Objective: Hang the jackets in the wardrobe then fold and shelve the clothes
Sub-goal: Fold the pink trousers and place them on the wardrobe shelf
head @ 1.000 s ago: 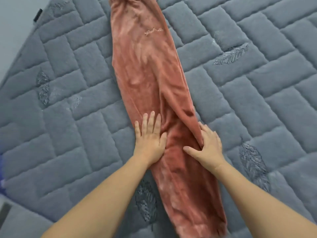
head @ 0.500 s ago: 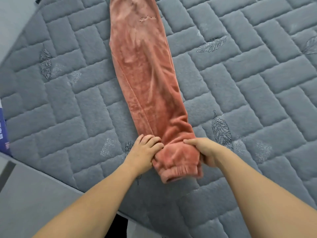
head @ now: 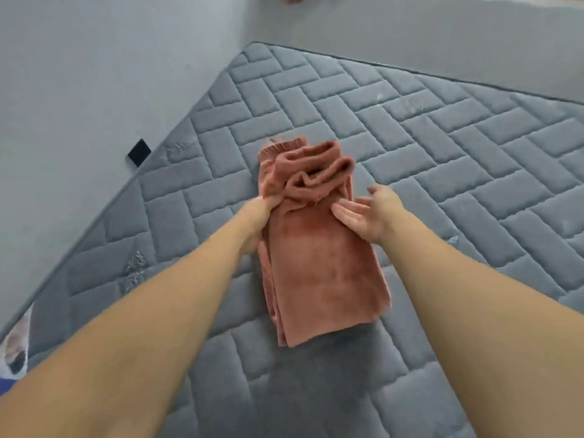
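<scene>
Grey plaster wall [head: 79,74] stands at left. Her left hand [head: 264,210] pinches the folded pink velvet trousers' [head: 319,267] left edge; the right hand [head: 369,213] hovers flat-fingered, holding nothing. Best press that bunched waistband flat before lifting them off the grey quilted mattress [head: 458,159].

A single head-worn wide-angle camera looks forward and steeply down over a grey quilted mattress [head: 410,128], close enough that both forearms fill the lower frame. It faces the mattress's far corner, where two walls [head: 94,74] meet.
</scene>
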{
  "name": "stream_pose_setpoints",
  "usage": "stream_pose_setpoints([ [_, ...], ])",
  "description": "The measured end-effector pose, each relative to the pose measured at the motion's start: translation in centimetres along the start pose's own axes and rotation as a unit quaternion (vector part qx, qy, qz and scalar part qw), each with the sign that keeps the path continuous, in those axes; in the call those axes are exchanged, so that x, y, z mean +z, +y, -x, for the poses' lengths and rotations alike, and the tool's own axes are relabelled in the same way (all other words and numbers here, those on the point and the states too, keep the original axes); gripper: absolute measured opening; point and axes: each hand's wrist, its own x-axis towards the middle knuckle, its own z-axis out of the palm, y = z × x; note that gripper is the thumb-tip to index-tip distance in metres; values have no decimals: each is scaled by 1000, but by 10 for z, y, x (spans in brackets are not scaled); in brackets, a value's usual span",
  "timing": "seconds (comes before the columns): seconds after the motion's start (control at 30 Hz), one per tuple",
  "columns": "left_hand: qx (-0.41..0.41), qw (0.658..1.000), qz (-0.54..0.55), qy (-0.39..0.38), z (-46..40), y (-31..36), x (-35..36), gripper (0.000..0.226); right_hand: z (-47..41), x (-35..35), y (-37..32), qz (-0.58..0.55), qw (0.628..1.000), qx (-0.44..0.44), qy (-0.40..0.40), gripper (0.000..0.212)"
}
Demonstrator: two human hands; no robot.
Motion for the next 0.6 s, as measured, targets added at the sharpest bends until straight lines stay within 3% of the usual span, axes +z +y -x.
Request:
stream_pose_setpoints([
  [0.07,38,998,42,14,-57,32,-13,40,-45,37,-10,206,968,-136,53,28],
  [0.1,45,998,38,39,-78,38,-16,51,-64,44,-7,313,923,-209,81,34],
  [0.2,17,995,-63,72,-146,17,-22,69,-139,42,27,581,745,-324,51,60],
  [0.27,33,984,-153,86,-185,-23,-27,62,-188,25,69,720,622,-303,50,77],
  [0.3,56,977,-177,109,-200,-43,-30,50,-208,17,90,741,588,-314,79,81],
  [0.33,82,970,-188,132,-211,-59,-34,40,-222,11,108,740,568,-341,117,81],
  [0.4,110,958,-210,163,-232,-68,-42,33,-247,10,125,700,565,-408,153,79],
  [0.5,72,956,-240,155,-240,-58,-39,40,-249,8,127,690,569,-420,152,78],
  [0.6,93,931,-281,213,-234,-39,-24,52,-238,10,123,690,580,-408,146,79],
])
